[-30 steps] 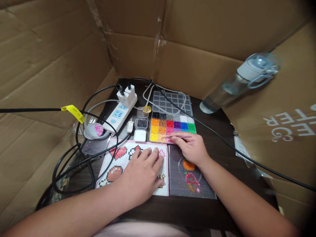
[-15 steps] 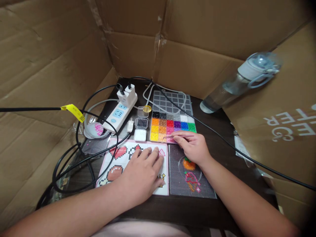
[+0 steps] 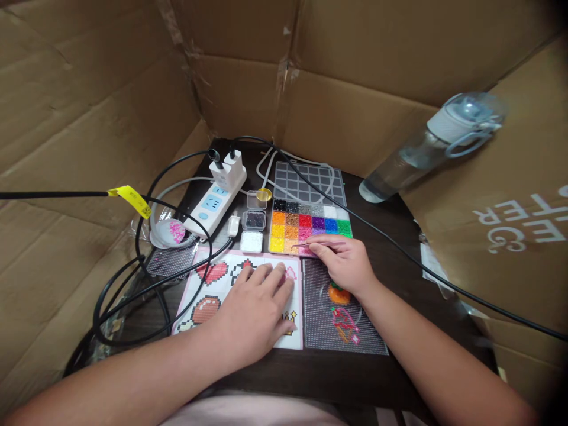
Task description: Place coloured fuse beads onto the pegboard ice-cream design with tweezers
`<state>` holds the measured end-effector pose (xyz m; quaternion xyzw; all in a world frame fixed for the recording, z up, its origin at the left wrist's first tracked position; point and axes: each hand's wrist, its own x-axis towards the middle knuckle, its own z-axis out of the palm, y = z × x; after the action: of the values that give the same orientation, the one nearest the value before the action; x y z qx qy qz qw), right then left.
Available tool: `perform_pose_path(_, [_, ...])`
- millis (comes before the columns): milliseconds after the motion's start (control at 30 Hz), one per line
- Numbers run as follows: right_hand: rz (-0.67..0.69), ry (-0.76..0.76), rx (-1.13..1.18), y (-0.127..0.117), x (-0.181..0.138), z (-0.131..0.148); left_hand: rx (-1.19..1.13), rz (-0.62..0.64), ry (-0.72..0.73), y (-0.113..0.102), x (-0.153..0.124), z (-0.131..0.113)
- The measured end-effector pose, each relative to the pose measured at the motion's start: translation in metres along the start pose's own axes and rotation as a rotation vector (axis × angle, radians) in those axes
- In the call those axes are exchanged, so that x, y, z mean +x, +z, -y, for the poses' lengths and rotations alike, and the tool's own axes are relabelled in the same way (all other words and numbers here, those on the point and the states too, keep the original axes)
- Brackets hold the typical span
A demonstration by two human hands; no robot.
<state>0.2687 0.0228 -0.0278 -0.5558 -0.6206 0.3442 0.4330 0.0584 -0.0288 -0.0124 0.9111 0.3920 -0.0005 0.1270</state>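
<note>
"Cardboard walls [image 3: 355, 77] fence the dark tabletop [image 3: 310, 378] on my remote feed. Call the bead box [image 3: 284, 254] clock centre: the water bottle [image 3: 412, 154] is at two, the pegboard [image 3: 317, 319] at five, the pixel-art pattern sheet [image 3: 225, 288] past seven."

"What are the hands doing?"

"Right hand [image 3: 350, 267], at four, has thumb and fingers pinched together on the tweezers [image 3: 302, 244]. Left hand [image 3: 261, 302], at seven, lies spread over the pattern sheet, gripping nothing I can see."

"Anything just changed?"

"Barely. Over the last second I see the tweezers' tips slide slightly toward three, along the near row, around where peach beads [image 3: 289, 244] border pink beads [image 3: 304, 251]. The left hand stays put."

"Meaning?"

"I judge the work is still at the bead box; the orange fruit [image 3: 339, 293] and cone-shaped figure [image 3: 344, 325] on the pegboard look the same. Whether the tips hold a bead, I can't tell."
</note>
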Motion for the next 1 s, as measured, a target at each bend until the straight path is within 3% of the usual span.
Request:
perform_pose_path(567, [-0.035,0.003,0.012,-0.003,0.000,-0.001,-0.066,0.041,-0.149,-0.009,0.004,-0.003])
perform_pose_path(833, [-0.041,0.039,0.019,-0.007,-0.002,0.008,-0.043,0.230,-0.195,-0.013,0.006,-0.002])
perform_pose_path(1000, [-0.097,0.037,-0.006,-0.018,-0.003,0.009,-0.053,0.255,-0.186,-0.015,0.006,0.001])
